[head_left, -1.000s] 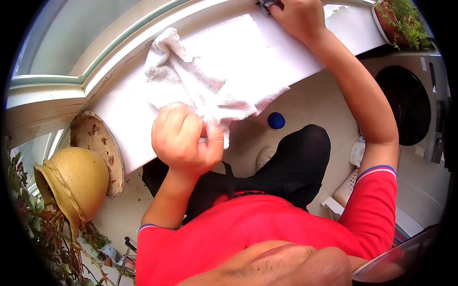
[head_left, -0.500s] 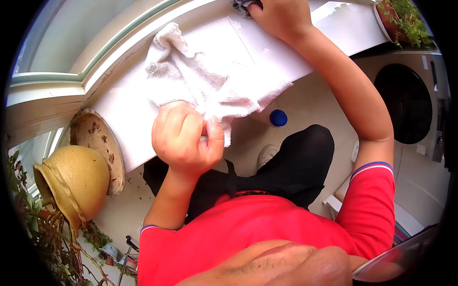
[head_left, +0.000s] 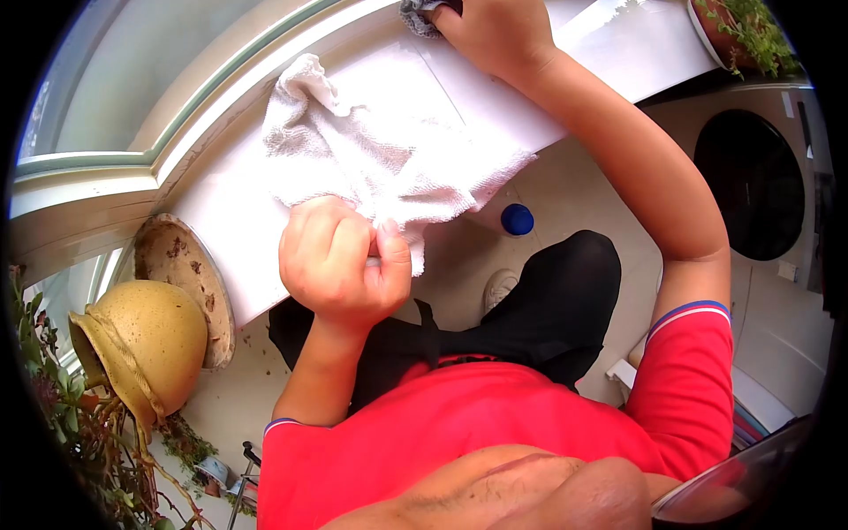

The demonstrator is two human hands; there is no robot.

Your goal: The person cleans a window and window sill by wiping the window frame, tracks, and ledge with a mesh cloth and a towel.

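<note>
A rumpled white towel (head_left: 380, 159) lies over the white sill (head_left: 243, 238), its lower edge hanging past the front. My left hand (head_left: 340, 261) is closed in a fist at that lower edge, with towel folds gathered by the thumb. Farther along, against the window frame, my right hand (head_left: 503, 40) presses a dark grey patterned cloth (head_left: 420, 18) onto the sill. The fingers of that hand are partly hidden by its back and the picture's top edge.
A tan clay pot (head_left: 146, 340) lies tipped beside a dirt-stained round dish (head_left: 185, 274) at left. Another potted plant (head_left: 751, 35) stands on the sill's right end. Below are a blue cap (head_left: 517, 219) and a machine with a round black door (head_left: 749, 185).
My right hand has slid left along the window frame with the grey cloth. My left hand and the white towel stay nearly in place; the view has shifted slightly.
</note>
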